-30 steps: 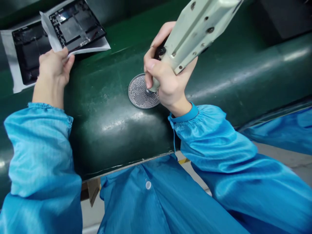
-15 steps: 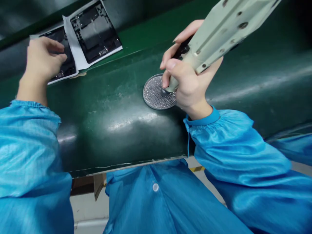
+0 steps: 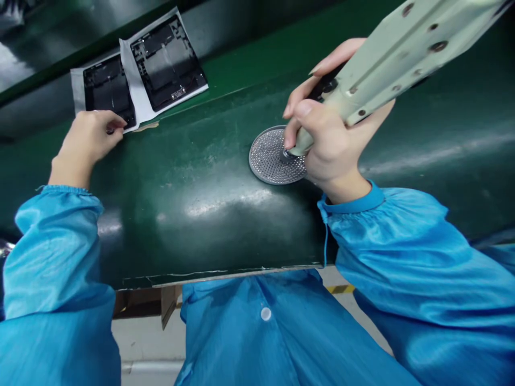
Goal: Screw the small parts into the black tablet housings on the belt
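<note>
My right hand (image 3: pixel 332 123) is wrapped round the lower end of a pale green tool (image 3: pixel 402 59). Under the tool's tip lies a round metal disc (image 3: pixel 271 156) with a dimpled surface, flat on the green mat. At the upper left, my left hand (image 3: pixel 94 134) has its fingers pinched at the lower edge of the left black panel (image 3: pixel 108 88); what is between the fingertips is too small to tell. A second black panel (image 3: pixel 169 61) lies beside it, both on white backing sheets.
The green work surface (image 3: pixel 181 236) ends in a worn front edge close to my blue coat (image 3: pixel 241 332). Beneath it at the left is an open brown box (image 3: pixel 171 303). A raised dark ledge runs along the back.
My left hand has come down from over the left panel to its lower edge, uncovering more of it. The view has shifted slightly; my right hand still grips the tool at the disc.
</note>
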Tool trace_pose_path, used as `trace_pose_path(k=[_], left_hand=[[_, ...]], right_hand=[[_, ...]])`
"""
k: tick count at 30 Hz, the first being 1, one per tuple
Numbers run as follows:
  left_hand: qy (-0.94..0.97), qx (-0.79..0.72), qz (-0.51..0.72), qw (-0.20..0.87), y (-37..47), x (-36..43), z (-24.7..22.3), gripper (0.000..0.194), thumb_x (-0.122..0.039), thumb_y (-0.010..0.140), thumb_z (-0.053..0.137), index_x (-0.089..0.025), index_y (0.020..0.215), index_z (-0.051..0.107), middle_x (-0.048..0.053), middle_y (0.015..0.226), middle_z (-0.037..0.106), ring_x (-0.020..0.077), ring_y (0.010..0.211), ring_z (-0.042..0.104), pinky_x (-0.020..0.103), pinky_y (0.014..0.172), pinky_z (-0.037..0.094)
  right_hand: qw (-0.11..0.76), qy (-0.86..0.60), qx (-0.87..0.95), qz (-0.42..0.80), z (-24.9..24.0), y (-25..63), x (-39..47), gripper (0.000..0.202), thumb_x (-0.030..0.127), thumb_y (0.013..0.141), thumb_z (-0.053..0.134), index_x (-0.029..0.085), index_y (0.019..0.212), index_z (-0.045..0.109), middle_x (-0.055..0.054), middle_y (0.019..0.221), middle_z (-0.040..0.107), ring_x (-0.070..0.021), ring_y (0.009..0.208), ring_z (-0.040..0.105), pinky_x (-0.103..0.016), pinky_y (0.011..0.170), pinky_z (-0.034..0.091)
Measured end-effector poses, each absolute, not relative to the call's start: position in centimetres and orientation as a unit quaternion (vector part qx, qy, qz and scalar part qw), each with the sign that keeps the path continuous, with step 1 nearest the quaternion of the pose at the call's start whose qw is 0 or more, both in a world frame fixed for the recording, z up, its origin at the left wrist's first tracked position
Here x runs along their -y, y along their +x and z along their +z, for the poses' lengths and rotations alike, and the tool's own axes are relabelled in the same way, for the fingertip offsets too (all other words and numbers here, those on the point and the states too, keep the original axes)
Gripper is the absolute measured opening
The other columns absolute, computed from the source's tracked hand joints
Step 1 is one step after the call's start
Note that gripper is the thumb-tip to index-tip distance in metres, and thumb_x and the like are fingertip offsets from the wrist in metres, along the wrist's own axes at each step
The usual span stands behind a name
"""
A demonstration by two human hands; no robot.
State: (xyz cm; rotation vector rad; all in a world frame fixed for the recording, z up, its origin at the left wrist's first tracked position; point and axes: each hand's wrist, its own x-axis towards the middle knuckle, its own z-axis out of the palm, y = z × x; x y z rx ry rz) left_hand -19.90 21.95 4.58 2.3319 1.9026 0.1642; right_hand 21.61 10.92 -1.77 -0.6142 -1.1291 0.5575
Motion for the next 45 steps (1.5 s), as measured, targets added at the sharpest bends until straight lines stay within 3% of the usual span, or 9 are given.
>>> trace_pose_path(k=[5, 9, 15, 23, 28, 33, 37, 42, 45], left_hand=[[0.803, -0.586, 0.089, 0.066, -21.5, -21.5, 5.2, 0.032, 0.003, 0.087, 0.081, -0.012, 0.116, 0.083, -0.003, 0.098, 0.074, 0.0133, 0.093, 0.062, 0.036, 0.120, 0.051], [0.787, -0.610, 0.079, 0.055, -22.0, -21.1, 5.5, 0.031, -0.002, 0.083, 0.088, -0.015, 0.111, 0.085, -0.002, 0.101, 0.074, 0.0159, 0.093, 0.059, 0.036, 0.120, 0.048], [0.769, -0.634, 0.082, 0.008, -22.3, -20.7, 3.8, 0.039, -0.013, 0.097, 0.080, -0.017, 0.135, 0.077, 0.000, 0.117, 0.071, 0.0167, 0.097, 0.050, 0.033, 0.119, 0.044], [0.773, -0.609, 0.176, -0.013, -23.0, -19.3, 3.2, 0.026, -0.009, 0.106, 0.056, -0.015, 0.127, 0.072, 0.006, 0.117, 0.062, 0.0198, 0.111, 0.052, 0.035, 0.116, 0.041], [0.792, -0.558, 0.249, -0.015, -23.0, -16.6, 3.0, 0.023, -0.018, 0.107, 0.065, -0.013, 0.129, 0.069, 0.008, 0.120, 0.062, 0.0222, 0.121, 0.056, 0.040, 0.117, 0.042], [0.790, -0.507, 0.345, -0.019, -20.2, -12.0, 0.5, 0.016, -0.021, 0.104, 0.069, -0.015, 0.120, 0.070, 0.012, 0.116, 0.065, 0.0272, 0.114, 0.065, 0.049, 0.108, 0.052], [0.784, -0.481, 0.392, -0.033, -16.7, -7.6, -1.0, 0.016, -0.021, 0.104, 0.066, -0.023, 0.119, 0.071, 0.012, 0.113, 0.069, 0.0283, 0.110, 0.070, 0.051, 0.099, 0.058], [0.813, -0.401, 0.421, -0.022, -11.7, -3.2, -0.8, 0.029, -0.014, 0.103, 0.066, -0.037, 0.120, 0.072, 0.005, 0.102, 0.074, 0.0245, 0.095, 0.075, 0.044, 0.085, 0.063], [0.847, -0.321, 0.424, 0.002, -8.4, -1.9, -0.6, 0.031, -0.008, 0.103, 0.065, -0.032, 0.122, 0.071, 0.003, 0.101, 0.075, 0.0193, 0.090, 0.076, 0.035, 0.080, 0.064]], right_hand=[[0.767, -0.270, 0.516, 0.269, -1.9, 21.8, -11.0, 0.042, 0.067, 0.087, 0.089, 0.036, 0.110, 0.072, 0.000, 0.088, 0.061, -0.0096, 0.053, 0.049, -0.027, 0.033, 0.033], [0.762, -0.263, 0.521, 0.280, -1.7, 21.9, -10.8, 0.037, 0.063, 0.090, 0.088, 0.038, 0.113, 0.074, 0.002, 0.080, 0.059, -0.0099, 0.049, 0.046, -0.027, 0.033, 0.035], [0.763, -0.260, 0.521, 0.280, -1.7, 21.7, -10.8, 0.035, 0.057, 0.092, 0.089, 0.035, 0.113, 0.072, 0.004, 0.079, 0.064, -0.0082, 0.045, 0.043, -0.026, 0.033, 0.032], [0.758, -0.283, 0.512, 0.289, -1.7, 21.7, -10.7, 0.047, 0.069, 0.089, 0.088, 0.034, 0.112, 0.068, 0.003, 0.079, 0.062, -0.0096, 0.046, 0.039, -0.029, 0.034, 0.033], [0.761, -0.264, 0.519, 0.286, -1.9, 21.7, -10.8, 0.043, 0.064, 0.094, 0.086, 0.031, 0.115, 0.068, 0.003, 0.081, 0.064, -0.0072, 0.046, 0.042, -0.027, 0.036, 0.033], [0.749, -0.285, 0.523, 0.289, -1.8, 21.7, -10.6, 0.049, 0.074, 0.092, 0.083, 0.033, 0.115, 0.067, 0.002, 0.083, 0.064, -0.0082, 0.047, 0.044, -0.028, 0.037, 0.035], [0.751, -0.302, 0.514, 0.282, -1.3, 21.5, -10.3, 0.047, 0.072, 0.090, 0.085, 0.034, 0.112, 0.069, 0.002, 0.082, 0.064, -0.0097, 0.048, 0.043, -0.029, 0.037, 0.035], [0.756, -0.293, 0.520, 0.271, -1.0, 21.7, -10.3, 0.043, 0.067, 0.091, 0.087, 0.033, 0.112, 0.070, 0.003, 0.078, 0.063, -0.0092, 0.046, 0.045, -0.029, 0.037, 0.034], [0.745, -0.292, 0.536, 0.270, -0.9, 22.1, -10.2, 0.042, 0.067, 0.092, 0.087, 0.034, 0.112, 0.071, 0.004, 0.079, 0.064, -0.0080, 0.046, 0.047, -0.026, 0.037, 0.037]])
